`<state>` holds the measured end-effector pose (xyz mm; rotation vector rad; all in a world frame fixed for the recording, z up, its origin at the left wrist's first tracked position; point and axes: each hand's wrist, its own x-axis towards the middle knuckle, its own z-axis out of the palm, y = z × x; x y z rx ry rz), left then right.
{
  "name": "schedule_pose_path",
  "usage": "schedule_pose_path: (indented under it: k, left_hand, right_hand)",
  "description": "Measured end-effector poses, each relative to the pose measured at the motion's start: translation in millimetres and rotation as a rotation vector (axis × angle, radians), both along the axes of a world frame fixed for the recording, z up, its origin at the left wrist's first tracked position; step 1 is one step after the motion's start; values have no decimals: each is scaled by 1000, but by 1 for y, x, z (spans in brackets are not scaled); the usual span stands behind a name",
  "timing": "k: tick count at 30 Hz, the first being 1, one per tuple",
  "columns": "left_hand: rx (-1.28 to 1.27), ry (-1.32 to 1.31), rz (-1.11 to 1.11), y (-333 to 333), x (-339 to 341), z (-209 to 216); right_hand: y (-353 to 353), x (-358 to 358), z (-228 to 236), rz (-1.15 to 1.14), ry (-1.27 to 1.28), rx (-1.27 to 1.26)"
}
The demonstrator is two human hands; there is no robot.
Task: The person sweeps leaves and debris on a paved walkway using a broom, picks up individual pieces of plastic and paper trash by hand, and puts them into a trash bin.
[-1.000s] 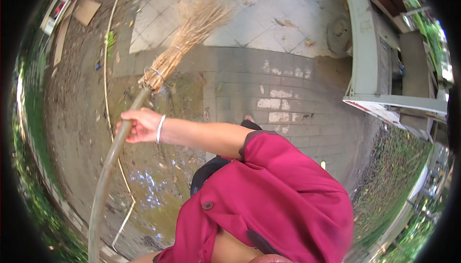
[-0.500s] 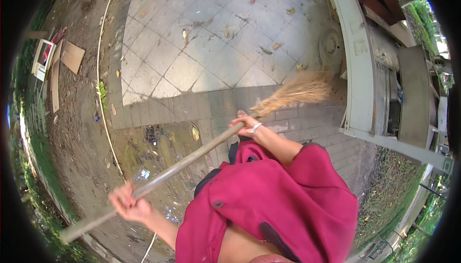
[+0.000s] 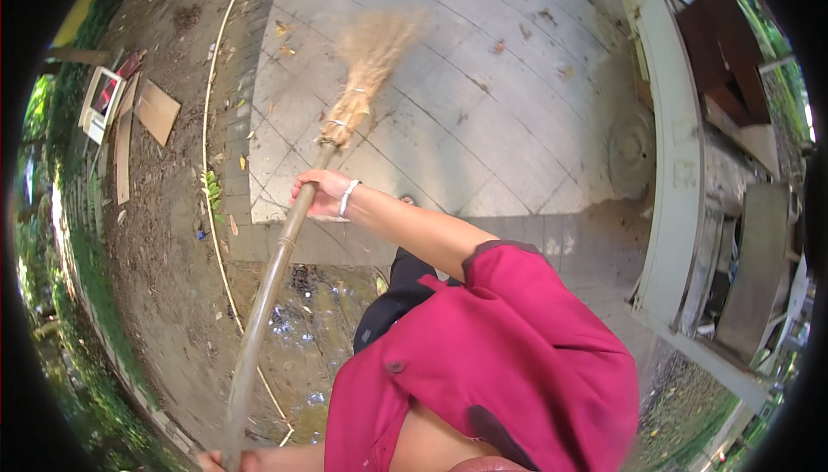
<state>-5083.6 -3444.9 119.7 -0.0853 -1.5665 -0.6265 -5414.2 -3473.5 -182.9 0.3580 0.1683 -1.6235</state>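
A long broom (image 3: 274,278), with a pale pole and a tan straw head tied with light bands, slants from the lower left up to the paved floor. My right hand (image 3: 324,193), wearing a white band at the wrist, is closed round the pole just below the straw head. Down at the lower edge, my left hand (image 3: 247,458) grips the pole near its other end; it is blurred and partly cut off. The straw bristles (image 3: 375,58) are smeared by motion over the grey tiles (image 3: 448,118). Dry leaves (image 3: 500,45) lie scattered on those tiles.
A pale metal truck side (image 3: 674,144) with a wheel (image 3: 632,151) stands to the right. Along the left runs a thin pale hose (image 3: 207,118) beside bare soil. Flat boards (image 3: 158,112) lie farther left. Wet, muddy ground (image 3: 315,334) is near my legs.
The broom head has swung from the right over to the left and farther out across the tiles. My right hand went left and outward with it; my left hand dropped toward the lower edge.
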Motion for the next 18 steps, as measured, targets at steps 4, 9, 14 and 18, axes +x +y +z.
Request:
schedule_pose_path:
  k: [4, 9, 14, 18]
  left_hand:
    - [460, 297, -501, -135, -7, -24]
    - [1100, 351, -415, -234, -197, -98]
    - [1415, 43, -944, -222, -387, -157]
    - [1300, -194, -1012, -206, -503, -164]
  right_hand:
    - [4, -33, 8, -124, 34, 57]
    - [62, -142, -53, -347, 203, 285]
    - [119, -261, -96, -833, -271, 715]
    - [142, -350, -153, -793, -431, 824]
